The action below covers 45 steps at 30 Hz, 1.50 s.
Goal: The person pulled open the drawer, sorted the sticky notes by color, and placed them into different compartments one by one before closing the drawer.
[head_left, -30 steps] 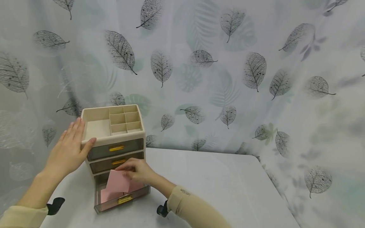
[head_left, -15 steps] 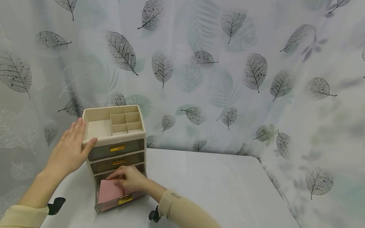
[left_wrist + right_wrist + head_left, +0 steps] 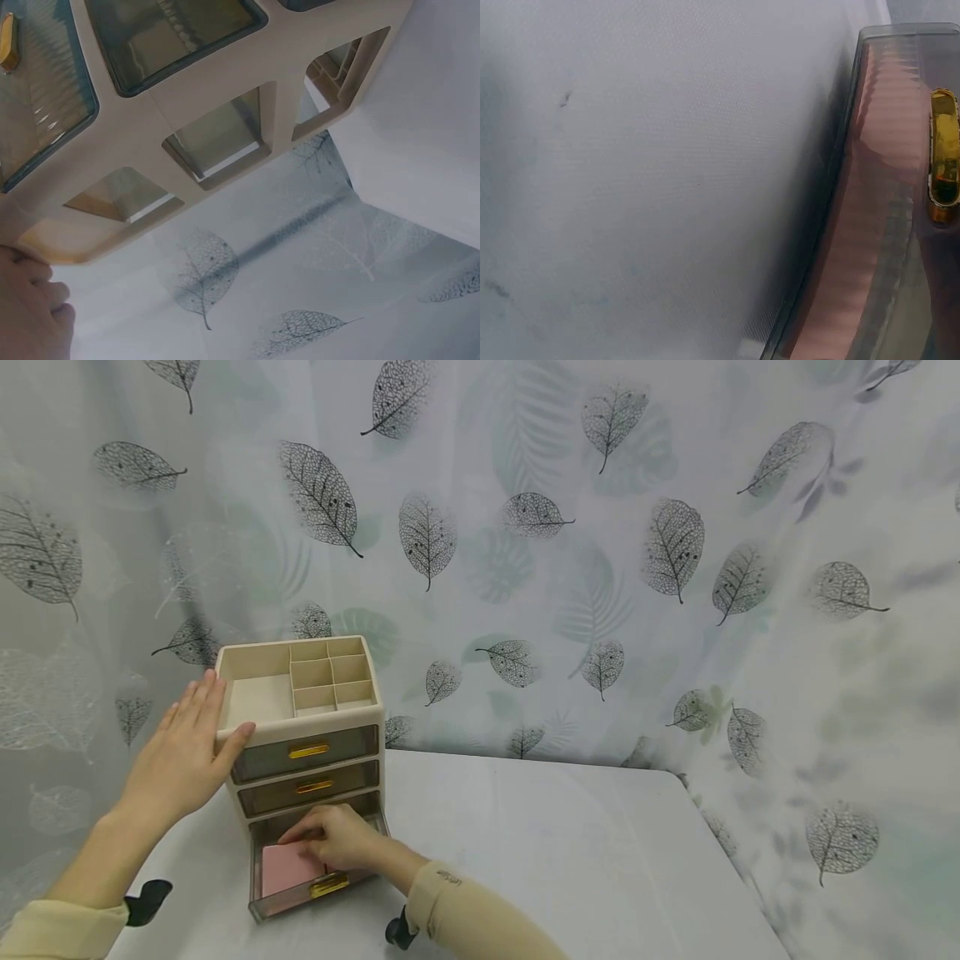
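A cream desktop drawer organizer (image 3: 300, 724) stands at the left of the table, its lowest drawer (image 3: 281, 903) pulled out. Inside that see-through drawer lies a pink square of paper (image 3: 285, 868). My right hand (image 3: 341, 839) reaches down into the drawer, with thumb and fingers bent at the back edge of the pink square; the palm side is hidden. Against the organizer's upper left edge rests my left hand (image 3: 176, 756), fingers straight. In the right wrist view, pink shows through the drawer wall beside the gold handle (image 3: 945, 150).
Two upper drawers with gold handles (image 3: 309, 750) are closed. The organizer's top tray has several small compartments (image 3: 332, 672). A white tabletop (image 3: 570, 852) stretches to the right, and a leaf-print curtain (image 3: 480, 602) hangs behind it.
My right hand has moved down and left, lowering the pink square from a raised tilt to lie in the drawer. My left hand has stayed on the organizer.
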Each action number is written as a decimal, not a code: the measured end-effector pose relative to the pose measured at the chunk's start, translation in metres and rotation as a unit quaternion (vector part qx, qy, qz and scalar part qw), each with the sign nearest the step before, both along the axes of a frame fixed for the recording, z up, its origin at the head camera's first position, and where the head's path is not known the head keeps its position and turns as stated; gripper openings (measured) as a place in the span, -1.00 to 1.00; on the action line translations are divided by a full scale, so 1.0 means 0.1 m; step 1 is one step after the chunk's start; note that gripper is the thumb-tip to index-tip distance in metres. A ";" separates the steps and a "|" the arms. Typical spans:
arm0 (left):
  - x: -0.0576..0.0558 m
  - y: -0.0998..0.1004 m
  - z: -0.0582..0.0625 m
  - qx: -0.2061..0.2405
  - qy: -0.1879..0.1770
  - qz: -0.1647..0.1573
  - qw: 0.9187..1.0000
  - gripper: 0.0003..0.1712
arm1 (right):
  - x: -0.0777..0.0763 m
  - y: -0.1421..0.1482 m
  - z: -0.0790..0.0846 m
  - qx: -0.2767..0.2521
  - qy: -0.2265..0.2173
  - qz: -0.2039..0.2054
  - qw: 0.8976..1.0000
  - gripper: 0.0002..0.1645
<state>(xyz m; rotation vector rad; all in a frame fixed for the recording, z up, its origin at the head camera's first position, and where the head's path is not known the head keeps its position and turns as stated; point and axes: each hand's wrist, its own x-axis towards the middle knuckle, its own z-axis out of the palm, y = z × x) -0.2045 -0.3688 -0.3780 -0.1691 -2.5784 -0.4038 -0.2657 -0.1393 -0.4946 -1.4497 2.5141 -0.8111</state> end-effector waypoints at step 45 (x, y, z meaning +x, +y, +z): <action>0.00 0.01 0.00 -0.007 -0.004 0.004 1.000 -0.07 | 0.04 -0.02 0.01 0.104 -0.002 -0.016 0.994 -0.65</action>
